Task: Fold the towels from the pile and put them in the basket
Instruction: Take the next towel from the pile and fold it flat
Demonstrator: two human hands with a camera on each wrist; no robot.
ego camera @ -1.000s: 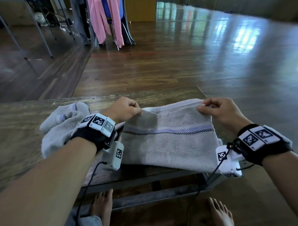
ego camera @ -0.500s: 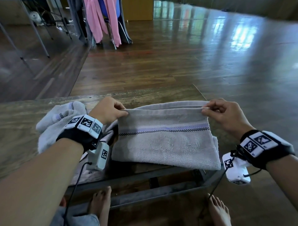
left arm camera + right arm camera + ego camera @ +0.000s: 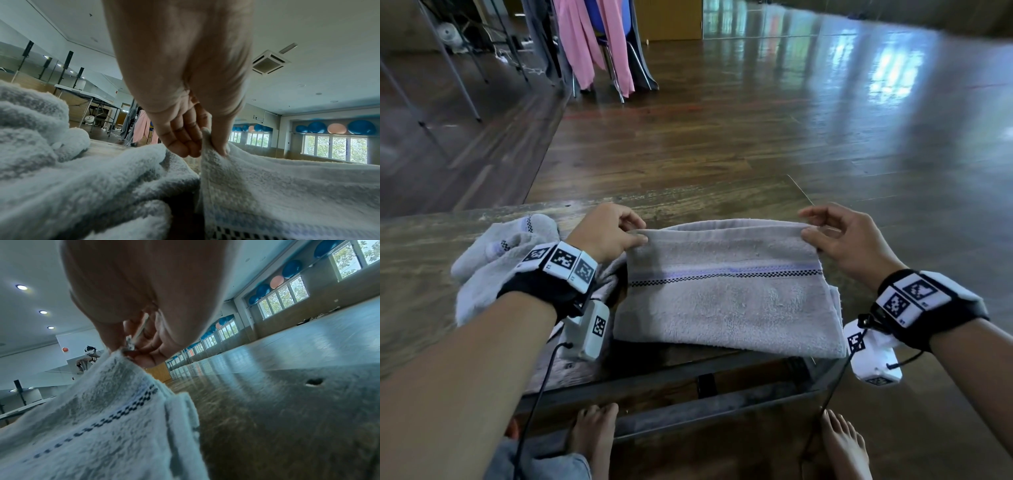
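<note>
A grey towel (image 3: 726, 301) with a violet and black checked stripe lies folded on the wooden table (image 3: 688, 202), its near edge at the table's front. My left hand (image 3: 633, 236) pinches its far left corner (image 3: 207, 146) between thumb and fingers. My right hand (image 3: 808, 231) pinches the far right corner (image 3: 125, 352) the same way. That far edge is lifted slightly and stretched between the hands. A crumpled pile of pale towels (image 3: 493, 270) lies to the left, behind my left wrist (image 3: 41, 129). No basket is in view.
The table's right corner (image 3: 796, 181) ends just beyond the towel, with dark wooden floor (image 3: 825, 120) past it. My bare feet (image 3: 592, 435) stand under the front rail. Chairs draped in pink cloth (image 3: 599, 44) stand far back on the left.
Both hands have drawn the towel's top edge toward me and spread it wider, so the fold lies flatter. The left hand has shifted left, away from the right.
</note>
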